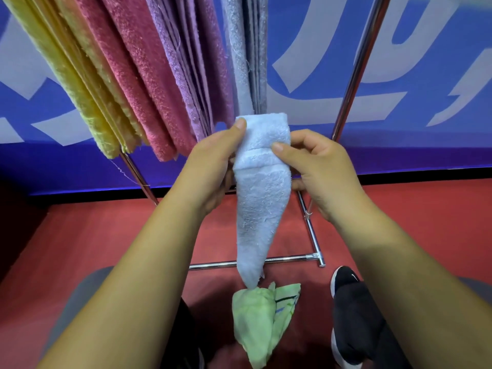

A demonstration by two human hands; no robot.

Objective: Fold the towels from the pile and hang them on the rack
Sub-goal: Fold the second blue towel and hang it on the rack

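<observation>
A folded pale blue towel (262, 203) hangs at the centre, not yet on the rack. The left hand (213, 161) pinches it near its top from 9 o'clock and the right hand (316, 166) from 3 o'clock, thumbs in front, fingers curled behind. From 10 to 12 o'clock, hung towels (149, 75) in yellow, pink, purple and grey crowd the chrome rack (356, 75); free rail seems likeliest toward 1 o'clock. A crumpled green towel (255, 320) lies on the red floor (80, 235) at 6 o'clock, probably next to fold, beside a black shoe (346, 280).

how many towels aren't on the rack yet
2: pale blue terry towel gripped by left hand and right hand; crumpled light green towel on red floor; others may be hidden.
</observation>
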